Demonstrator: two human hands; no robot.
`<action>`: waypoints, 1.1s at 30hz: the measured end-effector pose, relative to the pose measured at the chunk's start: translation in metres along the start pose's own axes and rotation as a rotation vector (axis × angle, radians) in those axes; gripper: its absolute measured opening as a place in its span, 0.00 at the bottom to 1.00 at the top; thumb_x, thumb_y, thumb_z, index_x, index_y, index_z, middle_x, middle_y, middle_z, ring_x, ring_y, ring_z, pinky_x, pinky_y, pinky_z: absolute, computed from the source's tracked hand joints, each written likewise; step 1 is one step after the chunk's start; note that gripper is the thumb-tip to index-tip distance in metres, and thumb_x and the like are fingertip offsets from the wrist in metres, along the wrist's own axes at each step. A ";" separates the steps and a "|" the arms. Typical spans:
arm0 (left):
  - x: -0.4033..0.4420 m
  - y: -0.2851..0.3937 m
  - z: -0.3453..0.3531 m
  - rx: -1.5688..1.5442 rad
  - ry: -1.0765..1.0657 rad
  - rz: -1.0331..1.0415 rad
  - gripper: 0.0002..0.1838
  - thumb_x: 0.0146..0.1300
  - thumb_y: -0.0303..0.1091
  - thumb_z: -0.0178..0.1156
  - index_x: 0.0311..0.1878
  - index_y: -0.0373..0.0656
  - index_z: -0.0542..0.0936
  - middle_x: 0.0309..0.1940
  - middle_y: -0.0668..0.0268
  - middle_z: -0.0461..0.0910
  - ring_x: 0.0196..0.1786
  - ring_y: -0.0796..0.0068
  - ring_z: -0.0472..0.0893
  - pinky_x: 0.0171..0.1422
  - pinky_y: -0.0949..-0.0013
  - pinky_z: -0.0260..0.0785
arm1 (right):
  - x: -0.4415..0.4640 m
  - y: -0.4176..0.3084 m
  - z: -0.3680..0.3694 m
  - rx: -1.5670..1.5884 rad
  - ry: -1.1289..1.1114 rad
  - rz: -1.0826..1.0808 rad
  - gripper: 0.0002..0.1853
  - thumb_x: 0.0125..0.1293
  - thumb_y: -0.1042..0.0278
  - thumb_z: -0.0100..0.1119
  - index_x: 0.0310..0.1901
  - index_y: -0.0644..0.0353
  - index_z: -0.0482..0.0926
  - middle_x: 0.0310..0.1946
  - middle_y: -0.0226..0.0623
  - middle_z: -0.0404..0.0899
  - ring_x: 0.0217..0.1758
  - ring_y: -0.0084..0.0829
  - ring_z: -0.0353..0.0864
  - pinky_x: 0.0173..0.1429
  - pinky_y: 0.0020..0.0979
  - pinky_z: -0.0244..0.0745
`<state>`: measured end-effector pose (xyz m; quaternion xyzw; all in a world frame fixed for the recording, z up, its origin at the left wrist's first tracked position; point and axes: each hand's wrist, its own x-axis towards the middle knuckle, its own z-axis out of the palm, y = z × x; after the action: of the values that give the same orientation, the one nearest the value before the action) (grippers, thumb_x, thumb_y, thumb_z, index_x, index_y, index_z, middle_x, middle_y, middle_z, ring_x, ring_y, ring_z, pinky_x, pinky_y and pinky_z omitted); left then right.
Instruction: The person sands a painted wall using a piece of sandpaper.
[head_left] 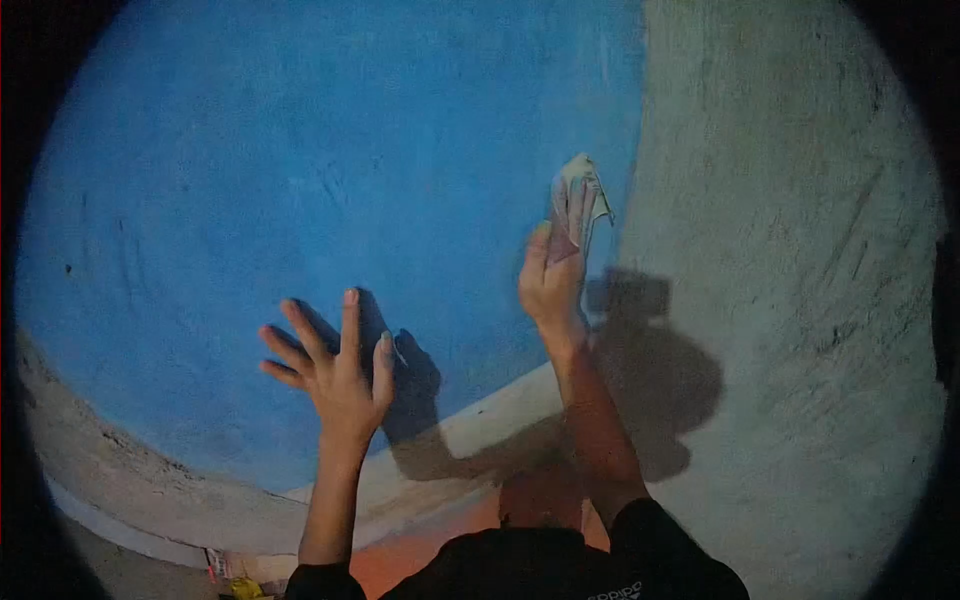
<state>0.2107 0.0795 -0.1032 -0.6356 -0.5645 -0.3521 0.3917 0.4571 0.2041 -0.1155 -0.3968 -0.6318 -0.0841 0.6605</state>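
My left hand (340,370) is open with its fingers spread, at the lower part of the blue painted wall (400,130). It holds nothing, and its shadow falls just to its right. Higher up and to the right, my right hand (555,280) grips a creased piece of sandpaper (580,190), pale on one side and brownish on the other. The fingers press the sheet flat to the blue surface, close to where the blue meets a grey-green wall section (760,150). Part of the sheet is hidden behind the fingers.
An unpainted pale strip (500,415) runs below the blue area. At the lower left are a ledge (130,535) and a yellow item (245,588) I cannot make out. Dark scuffs mark the grey-green section. My shadow lies across the wall.
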 end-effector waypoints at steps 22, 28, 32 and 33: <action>0.068 0.082 0.023 0.149 0.063 -0.140 0.33 0.73 0.54 0.50 0.78 0.59 0.61 0.82 0.54 0.32 0.81 0.40 0.24 0.74 0.30 0.11 | 0.015 0.017 -0.019 -0.093 -0.160 -0.295 0.31 0.76 0.59 0.46 0.74 0.67 0.56 0.75 0.66 0.49 0.78 0.70 0.45 0.77 0.69 0.40; 0.068 0.085 0.020 0.137 0.065 -0.149 0.32 0.73 0.53 0.51 0.78 0.58 0.62 0.82 0.53 0.35 0.81 0.41 0.25 0.74 0.31 0.09 | -0.018 0.034 -0.011 -0.183 -0.256 -0.254 0.34 0.76 0.56 0.46 0.76 0.68 0.52 0.77 0.65 0.45 0.79 0.70 0.41 0.77 0.69 0.35; 0.067 0.082 0.018 0.140 0.038 -0.151 0.32 0.73 0.52 0.51 0.78 0.57 0.63 0.82 0.52 0.35 0.81 0.41 0.25 0.74 0.31 0.10 | -0.073 0.040 -0.016 -0.073 -0.328 -0.208 0.34 0.77 0.57 0.44 0.75 0.70 0.52 0.76 0.67 0.46 0.79 0.70 0.41 0.76 0.71 0.32; 0.065 0.082 0.018 0.148 0.040 -0.145 0.32 0.73 0.52 0.50 0.78 0.57 0.63 0.82 0.52 0.35 0.81 0.41 0.25 0.74 0.31 0.10 | -0.036 0.037 -0.017 -0.081 -0.282 -0.217 0.33 0.77 0.57 0.43 0.75 0.70 0.52 0.76 0.67 0.46 0.79 0.70 0.40 0.76 0.71 0.32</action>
<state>0.2996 0.1203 -0.0615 -0.5551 -0.6258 -0.3492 0.4222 0.4857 0.2041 -0.1617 -0.3604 -0.7535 -0.1238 0.5358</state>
